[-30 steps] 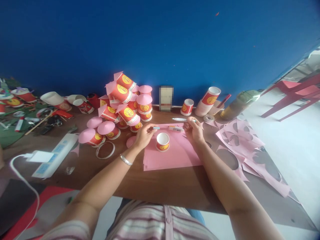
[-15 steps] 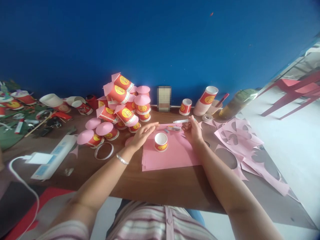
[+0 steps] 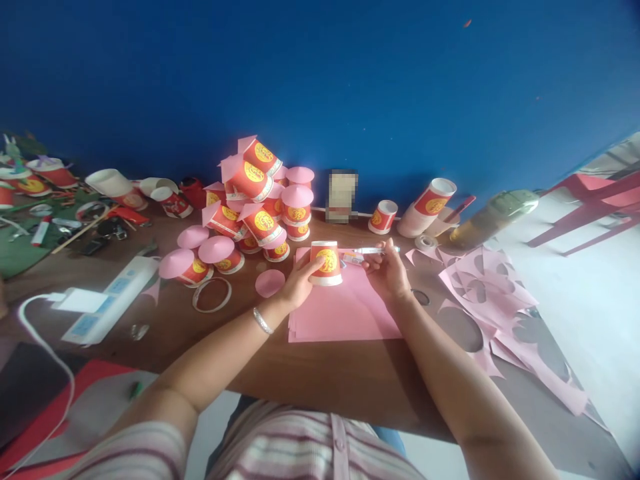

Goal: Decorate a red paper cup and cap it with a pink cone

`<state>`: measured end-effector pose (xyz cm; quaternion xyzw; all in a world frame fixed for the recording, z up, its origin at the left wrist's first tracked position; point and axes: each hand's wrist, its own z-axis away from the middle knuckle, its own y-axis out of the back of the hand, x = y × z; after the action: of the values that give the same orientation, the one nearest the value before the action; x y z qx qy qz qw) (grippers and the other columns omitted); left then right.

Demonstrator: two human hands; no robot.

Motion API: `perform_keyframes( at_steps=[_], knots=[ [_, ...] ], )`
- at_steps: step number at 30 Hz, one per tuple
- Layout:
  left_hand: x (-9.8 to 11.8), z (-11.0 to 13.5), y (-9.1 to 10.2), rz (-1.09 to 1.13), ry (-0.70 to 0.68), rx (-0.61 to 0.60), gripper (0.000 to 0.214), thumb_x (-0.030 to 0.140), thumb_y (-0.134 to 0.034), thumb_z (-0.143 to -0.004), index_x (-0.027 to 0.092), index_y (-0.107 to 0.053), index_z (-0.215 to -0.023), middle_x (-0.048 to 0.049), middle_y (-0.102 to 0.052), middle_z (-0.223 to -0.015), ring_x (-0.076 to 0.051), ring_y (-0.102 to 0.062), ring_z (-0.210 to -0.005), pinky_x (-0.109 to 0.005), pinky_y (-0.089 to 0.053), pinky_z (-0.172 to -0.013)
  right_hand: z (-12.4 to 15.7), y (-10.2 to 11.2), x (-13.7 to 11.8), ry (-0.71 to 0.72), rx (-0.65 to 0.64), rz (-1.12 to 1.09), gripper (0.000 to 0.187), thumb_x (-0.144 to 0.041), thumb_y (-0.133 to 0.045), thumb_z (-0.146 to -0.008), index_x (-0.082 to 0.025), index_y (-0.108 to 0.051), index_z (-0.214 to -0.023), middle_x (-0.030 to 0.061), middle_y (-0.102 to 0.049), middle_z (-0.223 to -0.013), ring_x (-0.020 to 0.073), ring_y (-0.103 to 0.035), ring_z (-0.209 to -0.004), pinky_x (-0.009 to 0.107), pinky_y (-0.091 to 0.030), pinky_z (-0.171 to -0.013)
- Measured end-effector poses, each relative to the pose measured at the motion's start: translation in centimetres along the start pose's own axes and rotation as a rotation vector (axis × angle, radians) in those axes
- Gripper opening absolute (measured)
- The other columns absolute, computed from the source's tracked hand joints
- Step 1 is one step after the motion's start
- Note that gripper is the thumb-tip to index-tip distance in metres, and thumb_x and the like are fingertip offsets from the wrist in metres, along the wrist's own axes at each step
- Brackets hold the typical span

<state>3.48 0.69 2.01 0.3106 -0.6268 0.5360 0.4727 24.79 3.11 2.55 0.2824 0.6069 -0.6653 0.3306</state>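
Observation:
My left hand (image 3: 299, 283) is closed around a red paper cup (image 3: 327, 261) with a yellow emblem. The cup is turned upside down, its white rim facing down, over a stack of pink paper (image 3: 345, 320). In my right hand (image 3: 391, 275) is a slim white pen (image 3: 367, 251), its tip pointing left toward the cup. A small tube (image 3: 353, 259) with a label lies on the paper between the two hands. Left of my left hand, a round pink paper piece (image 3: 270, 284) rests on the table.
Several red cups with pink cone tops (image 3: 260, 223) are piled at the back left. A tape ring (image 3: 212, 295) and a power strip (image 3: 113, 300) lie left. Cut pink scraps (image 3: 493, 287), a bottle (image 3: 493, 217) and a tape roll (image 3: 426, 243) are at the right.
My left hand has gone from stretched open beside the cup to gripping it. The cup, upright before, is now upside down. My right hand still holds the white pen.

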Motion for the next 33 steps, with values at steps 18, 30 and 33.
perform_keyframes(
  at_steps=[18,30,33],
  knots=[
    [-0.7,0.2,0.0,0.06,0.093,-0.013,0.06,0.07,-0.057,-0.089,0.016,-0.072,-0.11,-0.0139,-0.078,-0.113,-0.036,-0.069,-0.123,-0.049,-0.058,-0.097,3.8,-3.9,1.5,-0.048,-0.25,0.125,0.043,-0.056,-0.08,-0.076,-0.027,-0.05,-0.064,-0.0062,-0.042,-0.05,0.015,-0.044,-0.052,0.032,-0.049,-0.059],
    [-0.6,1.0,-0.1,0.066,0.037,-0.089,0.051,0.065,-0.069,-0.087,0.023,-0.069,-0.117,-0.0105,-0.076,-0.113,-0.032,-0.071,-0.116,-0.047,-0.06,-0.092,6.3,-4.6,0.5,0.144,-0.227,0.228,0.033,-0.05,-0.081,-0.084,-0.025,-0.062,-0.072,-0.0038,-0.052,-0.059,0.0152,-0.05,-0.057,0.033,-0.049,-0.062],
    [0.0,0.8,-0.3,0.099,0.023,-0.032,0.045,0.063,-0.064,-0.092,0.022,-0.07,-0.11,-0.0084,-0.077,-0.103,-0.029,-0.072,-0.11,-0.044,-0.059,-0.092,7.7,-4.6,-0.5,0.352,-0.23,0.501,0.027,-0.046,-0.074,-0.092,-0.025,-0.065,-0.078,-0.0009,-0.059,-0.064,0.0179,-0.057,-0.062,0.035,-0.049,-0.065]
  ],
)
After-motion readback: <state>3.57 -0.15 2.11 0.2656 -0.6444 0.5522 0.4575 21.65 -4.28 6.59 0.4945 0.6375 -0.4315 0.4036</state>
